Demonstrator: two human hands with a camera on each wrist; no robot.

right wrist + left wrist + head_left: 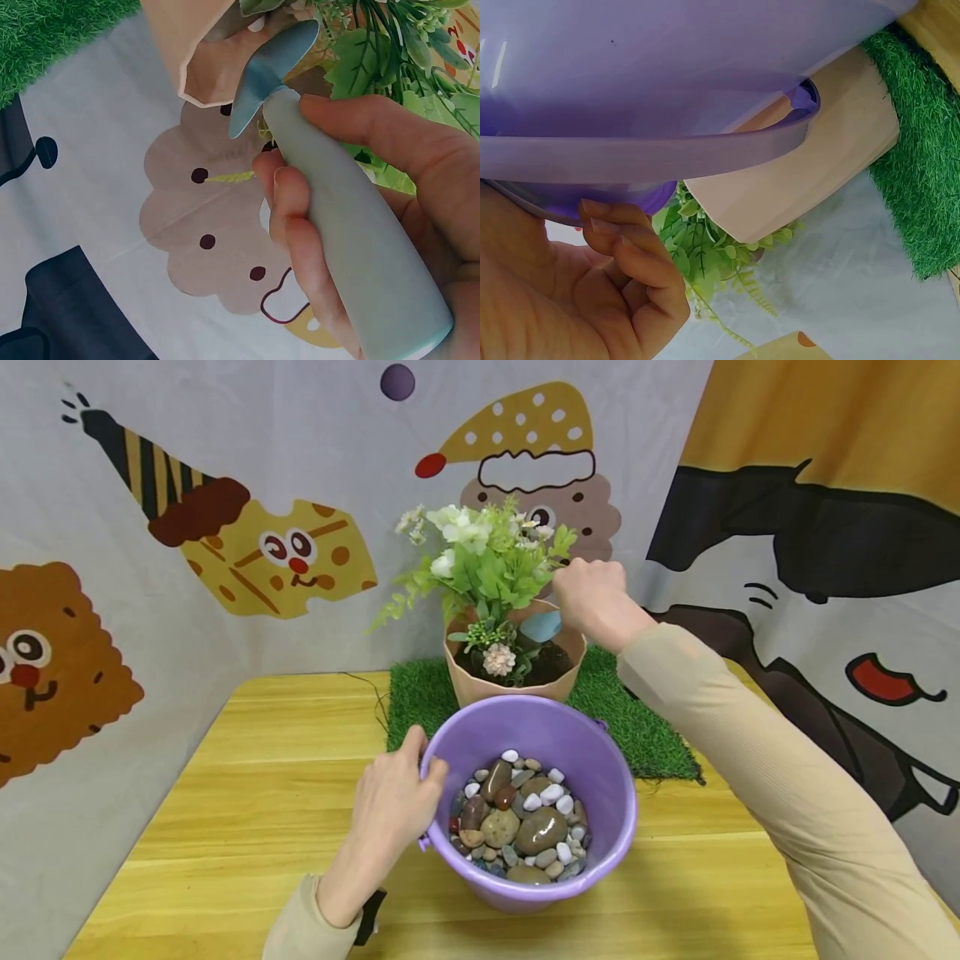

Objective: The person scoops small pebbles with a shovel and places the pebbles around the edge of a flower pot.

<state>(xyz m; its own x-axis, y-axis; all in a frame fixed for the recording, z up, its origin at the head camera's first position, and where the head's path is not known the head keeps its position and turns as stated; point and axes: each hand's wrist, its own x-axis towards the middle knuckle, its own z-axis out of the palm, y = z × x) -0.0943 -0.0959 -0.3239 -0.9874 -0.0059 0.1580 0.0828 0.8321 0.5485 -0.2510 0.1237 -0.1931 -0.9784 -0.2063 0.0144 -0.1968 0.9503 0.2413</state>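
Observation:
My left hand (401, 789) grips the left rim of a purple bucket (555, 735), its fingers curled at the edge in the left wrist view. Wet brown, grey and white stones (540, 831) cover the bucket's bottom. The bucket's handle (667, 156) hangs along its outside. Beyond it, my right hand (592, 597) holds a small trowel (352, 225) by its pale, thick handle. The trowel's blue blade (542, 627) is over the mouth of a peach flowerpot (510, 692). Dark soil (551, 667) fills the pot around green leaves and white flowers (465, 531).
The pot stands on a green artificial grass mat (637, 727), just behind the bucket. A yellow wood-grain table (285, 793) lies under everything. Behind rises a cloth backdrop (315, 435) with cartoon figures, close to the table's back edge.

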